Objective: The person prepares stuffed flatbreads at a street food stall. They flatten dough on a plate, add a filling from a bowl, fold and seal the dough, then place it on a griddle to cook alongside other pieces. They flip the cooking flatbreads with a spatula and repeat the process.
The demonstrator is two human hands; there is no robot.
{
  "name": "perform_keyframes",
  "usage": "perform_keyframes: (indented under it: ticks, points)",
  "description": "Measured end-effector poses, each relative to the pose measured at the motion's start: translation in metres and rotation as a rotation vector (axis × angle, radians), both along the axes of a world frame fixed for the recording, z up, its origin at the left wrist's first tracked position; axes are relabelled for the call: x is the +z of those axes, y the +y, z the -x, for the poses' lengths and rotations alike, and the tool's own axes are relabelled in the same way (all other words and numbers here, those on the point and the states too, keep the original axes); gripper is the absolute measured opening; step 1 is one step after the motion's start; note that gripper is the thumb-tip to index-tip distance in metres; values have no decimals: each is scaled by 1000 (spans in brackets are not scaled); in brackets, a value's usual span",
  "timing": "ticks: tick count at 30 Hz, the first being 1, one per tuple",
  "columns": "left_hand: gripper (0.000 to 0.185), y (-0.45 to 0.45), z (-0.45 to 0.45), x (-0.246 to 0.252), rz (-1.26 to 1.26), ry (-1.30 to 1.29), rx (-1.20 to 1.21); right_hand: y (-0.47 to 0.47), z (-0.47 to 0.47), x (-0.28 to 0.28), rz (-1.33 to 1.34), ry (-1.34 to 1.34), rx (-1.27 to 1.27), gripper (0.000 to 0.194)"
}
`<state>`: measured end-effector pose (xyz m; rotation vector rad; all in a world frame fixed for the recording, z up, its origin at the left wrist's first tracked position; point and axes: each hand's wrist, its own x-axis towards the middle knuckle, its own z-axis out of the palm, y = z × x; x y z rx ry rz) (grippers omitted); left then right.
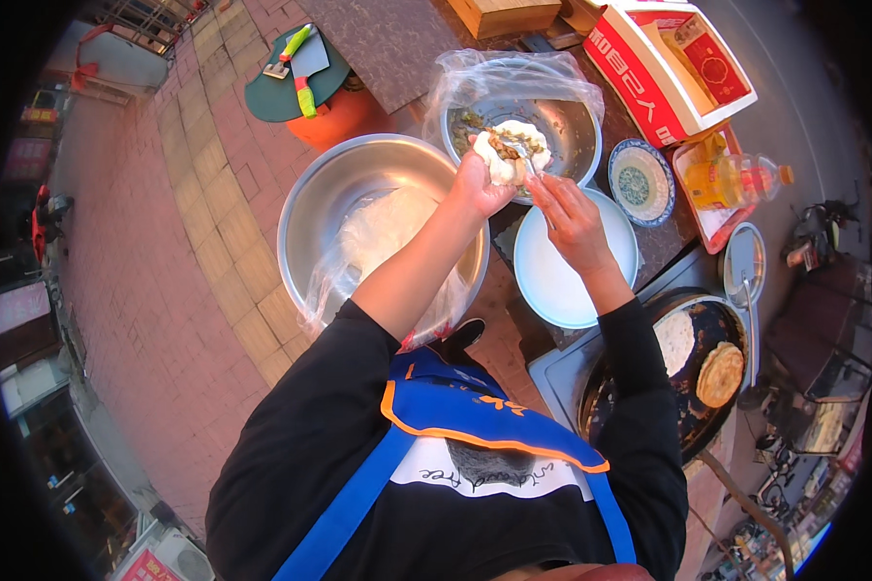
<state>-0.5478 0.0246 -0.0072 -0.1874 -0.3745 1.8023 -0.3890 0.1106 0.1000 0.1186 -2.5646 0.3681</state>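
Note:
A piece of white dough (505, 168) rests in my left hand (481, 181), with chopped filling (503, 147) spread on its middle. My right hand (571, 216) grips a thin metal utensil (529, 164), its far end pressed against the filled dough; its exact kind is partly hidden. Both hands are over the near rim of a steel bowl (588, 138), which holds chopped filling and has clear plastic film over its far side. Below my left forearm, a large steel basin (301, 210) holds a mass of pale dough (385, 218) with plastic film.
A white plate (552, 276) lies below my right hand. A patterned bowl (641, 181), an oil bottle (734, 178) and a red-and-white carton (647, 72) stand rightward. A round griddle (697, 363) carries two flatbreads. A cleaver (307, 65) lies on a green board (261, 94).

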Motion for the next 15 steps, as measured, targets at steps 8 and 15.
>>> perform_keyframes:
  ticks: [8,15]
  points:
    - [67,-11,-13,34,478,154,60,-4,-1,10,952,134,-226,29]
    - [66,-84,16,43,310,120,58,78,21,-30,730,-273,-709,31]
